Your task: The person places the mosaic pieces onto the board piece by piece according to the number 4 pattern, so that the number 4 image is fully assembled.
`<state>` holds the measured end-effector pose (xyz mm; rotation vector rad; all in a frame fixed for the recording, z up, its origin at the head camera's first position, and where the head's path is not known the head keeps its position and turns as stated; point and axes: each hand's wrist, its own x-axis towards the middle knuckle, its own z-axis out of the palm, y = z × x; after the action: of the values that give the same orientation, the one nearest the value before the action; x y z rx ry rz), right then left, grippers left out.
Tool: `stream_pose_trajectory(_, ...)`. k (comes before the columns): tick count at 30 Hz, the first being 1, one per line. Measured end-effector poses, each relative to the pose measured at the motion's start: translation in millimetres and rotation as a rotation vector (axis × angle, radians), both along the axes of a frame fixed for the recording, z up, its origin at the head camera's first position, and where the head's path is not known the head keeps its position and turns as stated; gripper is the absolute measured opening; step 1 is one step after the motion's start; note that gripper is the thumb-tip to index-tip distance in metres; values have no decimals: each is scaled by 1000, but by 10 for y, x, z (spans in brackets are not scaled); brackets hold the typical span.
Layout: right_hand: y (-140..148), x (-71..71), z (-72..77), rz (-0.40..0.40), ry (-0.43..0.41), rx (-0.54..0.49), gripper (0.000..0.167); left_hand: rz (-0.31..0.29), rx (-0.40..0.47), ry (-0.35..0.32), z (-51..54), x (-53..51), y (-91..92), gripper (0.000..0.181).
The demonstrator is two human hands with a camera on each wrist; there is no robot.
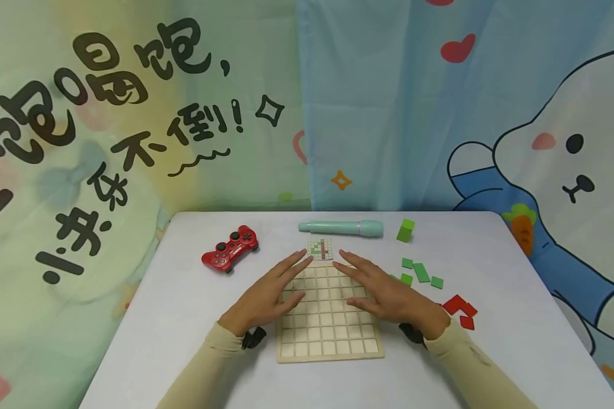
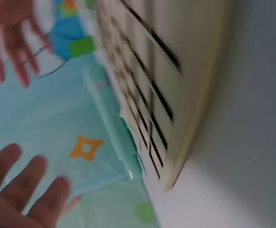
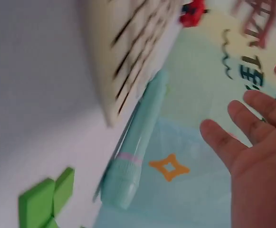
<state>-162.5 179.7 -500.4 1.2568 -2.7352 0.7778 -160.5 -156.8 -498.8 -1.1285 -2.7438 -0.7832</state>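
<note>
Two hands, left hand (image 1: 268, 295) and right hand (image 1: 391, 295), are held apart, outstretched and empty, above a grid board (image 1: 328, 332) on the table (image 1: 174, 318); red tiles (image 1: 456, 303) could be scattered if brushed by the nearby right sleeve (image 1: 473, 363).

Wht tbl (image 1: 158, 324), grn/blue cartoon cloth (image 1: 355, 108) bhnd.

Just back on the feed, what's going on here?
A person's bare left hand and bare right hand are held open above a cream, square grid board, gripping nothing. A small square card with a green-and-red pattern lies just beyond it. Flat green tiles and flat red tiles lie on the white table to the right.
</note>
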Motion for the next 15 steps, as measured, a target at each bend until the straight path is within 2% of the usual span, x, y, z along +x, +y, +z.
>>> stream_pose_trajectory(4, 157, 106, 49, -120, -101, -256, 64, 51, 316, -218, -89, 241, -118, 70)
stream_pose_trajectory(7, 356, 122, 60, -262, -190, -553, 50, 53, 489, -341, -205, 411, -197, 63)
stream_pose_trajectory(9, 492, 96, 53, -362, -267, -750, 42, 76, 504, -391, -302, 507, -245, 59)
stream_pose_trajectory(11, 606, 47, 24, -487, -319, -862, 39, 102, 474, -406, -403, 575, -284, 55)
stream_pose_trajectory(13, 689, -19, -37, -608, -361, -886, 40, 130, 436, -415, -496, 613, -318, 54)
stream_pose_trajectory(15, 744, -80, -128, -712, -397, -849, 41, 143, 417, -408, -572, 626, -339, 54)
